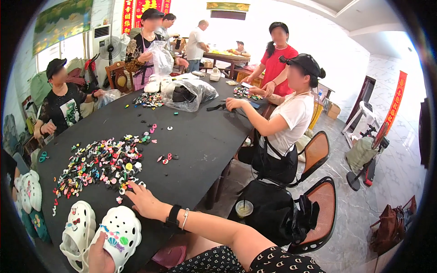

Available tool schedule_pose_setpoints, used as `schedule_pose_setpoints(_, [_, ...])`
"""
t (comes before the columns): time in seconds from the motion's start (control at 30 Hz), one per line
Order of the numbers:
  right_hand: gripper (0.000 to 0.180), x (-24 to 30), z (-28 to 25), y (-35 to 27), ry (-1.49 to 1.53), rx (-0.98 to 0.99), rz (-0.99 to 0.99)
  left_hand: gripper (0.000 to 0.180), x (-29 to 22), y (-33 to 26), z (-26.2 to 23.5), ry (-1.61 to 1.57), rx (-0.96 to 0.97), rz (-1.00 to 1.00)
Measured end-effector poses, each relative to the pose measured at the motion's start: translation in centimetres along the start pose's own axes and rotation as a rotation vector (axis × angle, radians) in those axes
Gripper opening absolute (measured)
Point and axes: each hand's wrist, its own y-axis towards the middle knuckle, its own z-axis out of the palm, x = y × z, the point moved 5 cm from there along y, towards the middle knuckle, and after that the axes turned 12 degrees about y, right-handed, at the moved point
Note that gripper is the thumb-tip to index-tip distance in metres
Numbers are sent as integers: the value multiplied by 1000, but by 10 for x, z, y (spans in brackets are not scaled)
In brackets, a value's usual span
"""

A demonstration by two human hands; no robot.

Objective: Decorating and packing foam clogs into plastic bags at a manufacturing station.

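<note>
My left hand point(101, 255) grips a white clog point(119, 227), its thumb lying on the clog's upper. Colourful charms, among them a green one and a purple one, sit in that upper. Beside it on the left stands a second white clog point(73, 232) with a few charms. My right hand point(148, 203), with a dark watch and a bangle on its wrist, reaches to the near edge of a heap of small colourful shoe charms point(102, 164). Its fingers are stretched out and apart, touching or just over the charms; nothing shows in them.
The black table point(191, 150) carries another charm pile point(148, 100) and clear plastic bags point(191, 93). Decorated clogs point(31, 191) are at the left edge. Co-workers stand or sit around the table. To my right are chairs point(314, 218), a black bag point(264, 204) and a drink cup point(244, 208).
</note>
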Motion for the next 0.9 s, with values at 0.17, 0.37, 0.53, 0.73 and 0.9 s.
schedule_pose_setpoints(0.17, [56, -43, 11, -30, 35, -23, 63, 41, 47, 22, 22, -1031, 286, -342])
schedule_pose_setpoints(0.37, [59, 20, -7, -45, 430, -59, -316, 45, 70, 33, 20, -1163, 99, -49])
schedule_pose_setpoints(0.53, [79, 54, 4, -57, 194, 239, -323, 43, 59, -3, -11, -603, -48, -515])
schedule_pose_setpoints(0.73, [79, 57, 1, -51, 106, 173, -336, 26, 11, -41, -69, 769, -422, 164])
schedule_pose_setpoints(0.9, [73, 56, 2, -50, 39, 190, -295, 17, 18, -53, -104, 172, -481, -174])
